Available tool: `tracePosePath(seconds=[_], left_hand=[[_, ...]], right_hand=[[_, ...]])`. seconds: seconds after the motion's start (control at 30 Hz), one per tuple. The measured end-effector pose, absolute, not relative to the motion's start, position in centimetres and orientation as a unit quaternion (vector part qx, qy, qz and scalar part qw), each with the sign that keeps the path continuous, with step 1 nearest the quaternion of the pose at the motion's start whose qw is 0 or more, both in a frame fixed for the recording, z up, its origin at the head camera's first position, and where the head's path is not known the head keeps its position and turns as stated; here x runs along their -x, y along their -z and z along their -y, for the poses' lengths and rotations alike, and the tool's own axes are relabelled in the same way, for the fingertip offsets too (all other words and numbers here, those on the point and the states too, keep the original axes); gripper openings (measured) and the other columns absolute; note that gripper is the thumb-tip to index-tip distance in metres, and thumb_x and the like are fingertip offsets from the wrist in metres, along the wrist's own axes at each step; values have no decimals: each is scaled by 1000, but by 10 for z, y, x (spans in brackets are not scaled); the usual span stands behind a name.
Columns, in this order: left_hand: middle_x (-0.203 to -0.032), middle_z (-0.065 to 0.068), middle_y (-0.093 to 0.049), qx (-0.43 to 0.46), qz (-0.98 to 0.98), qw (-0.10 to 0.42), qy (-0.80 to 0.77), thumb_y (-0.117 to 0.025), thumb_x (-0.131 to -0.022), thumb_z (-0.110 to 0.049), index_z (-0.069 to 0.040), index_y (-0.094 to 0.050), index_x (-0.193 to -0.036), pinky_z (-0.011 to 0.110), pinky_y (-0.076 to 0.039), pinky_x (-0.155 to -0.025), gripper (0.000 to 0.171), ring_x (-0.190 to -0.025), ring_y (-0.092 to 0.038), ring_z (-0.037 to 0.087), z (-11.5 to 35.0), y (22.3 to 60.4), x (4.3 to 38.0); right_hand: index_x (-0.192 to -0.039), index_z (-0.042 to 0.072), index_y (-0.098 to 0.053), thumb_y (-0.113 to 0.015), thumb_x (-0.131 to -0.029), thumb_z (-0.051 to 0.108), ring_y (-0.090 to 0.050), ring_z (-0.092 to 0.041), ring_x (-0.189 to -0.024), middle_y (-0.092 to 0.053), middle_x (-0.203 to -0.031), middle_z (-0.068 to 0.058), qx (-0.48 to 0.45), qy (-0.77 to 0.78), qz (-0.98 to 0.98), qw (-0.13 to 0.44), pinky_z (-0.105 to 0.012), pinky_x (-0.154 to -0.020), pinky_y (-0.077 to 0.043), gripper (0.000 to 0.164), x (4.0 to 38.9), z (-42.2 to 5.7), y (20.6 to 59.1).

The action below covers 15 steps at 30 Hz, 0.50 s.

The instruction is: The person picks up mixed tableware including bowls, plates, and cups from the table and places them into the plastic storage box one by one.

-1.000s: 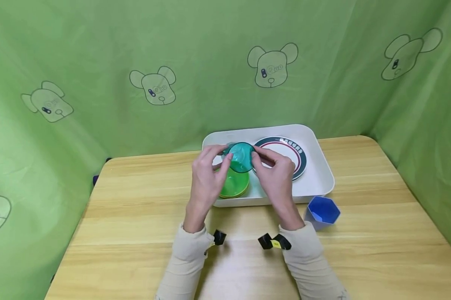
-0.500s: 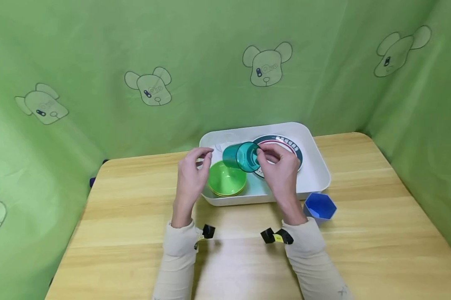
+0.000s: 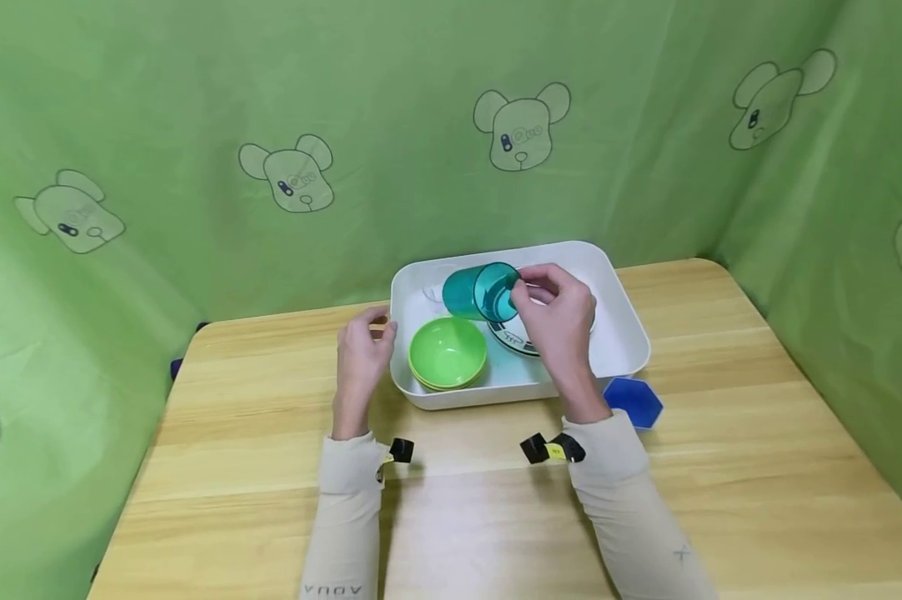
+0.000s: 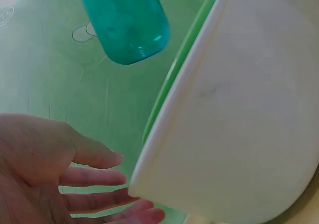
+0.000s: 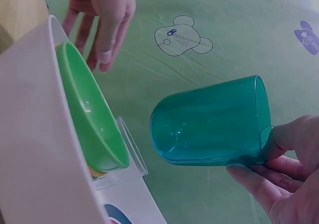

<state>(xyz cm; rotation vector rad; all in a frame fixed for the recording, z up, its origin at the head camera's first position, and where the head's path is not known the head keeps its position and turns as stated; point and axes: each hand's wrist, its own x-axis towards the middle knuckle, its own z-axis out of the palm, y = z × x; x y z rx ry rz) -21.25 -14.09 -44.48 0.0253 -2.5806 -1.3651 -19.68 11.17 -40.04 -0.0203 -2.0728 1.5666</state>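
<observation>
My right hand (image 3: 559, 312) pinches the rim of a clear teal cup (image 3: 462, 293), thumb inside and fingers outside. The cup lies tilted on its side in the air over the white tray (image 3: 631, 333), its mouth toward the right hand. In the right wrist view the teal cup (image 5: 209, 124) is seen whole. My left hand (image 3: 361, 350) is at the tray's left side, fingers loosely bent and holding nothing. In the left wrist view the left hand's fingers (image 4: 99, 201) are by the tray wall (image 4: 239, 109); whether they touch it I cannot tell.
Inside the tray, stacked green bowls (image 3: 447, 354) stand at the front left. A patterned plate (image 3: 514, 337) lies partly hidden behind the right hand. A clear glass (image 5: 132, 147) is behind the bowls. A blue hexagonal cup (image 3: 634, 402) stands outside the tray's front right corner.
My left hand has let go of the teal cup and moved left and down to the tray's side. The right hand keeps the cup, now tipped sideways and slightly farther back.
</observation>
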Motion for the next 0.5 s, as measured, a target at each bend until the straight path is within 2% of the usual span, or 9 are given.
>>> tracePosePath(seconds=[0.27,0.5], left_hand=[[-120,26,-69,3,890,67,451,-58,-94,1,5,-64,-132,43,-63,-85,39,-102,-72,39,148,451,214],[-115,27,-71,10,895,40,444,-60,-91,1,5,-62,-135,41,-63,-80,44,-101,-71,38,146,451,213]], right_hand=[[-106,-1,-76,-70,-92,5,-75,-23,-95,-75,-106,-14,5,-579,780,238,-28,-85,-61,17,224,-100,380],[-104,-1,-77,-68,-92,6,-74,-25,-93,-76,-101,-15,8,-543,809,223,-33,-84,-61,16,251,-90,371]])
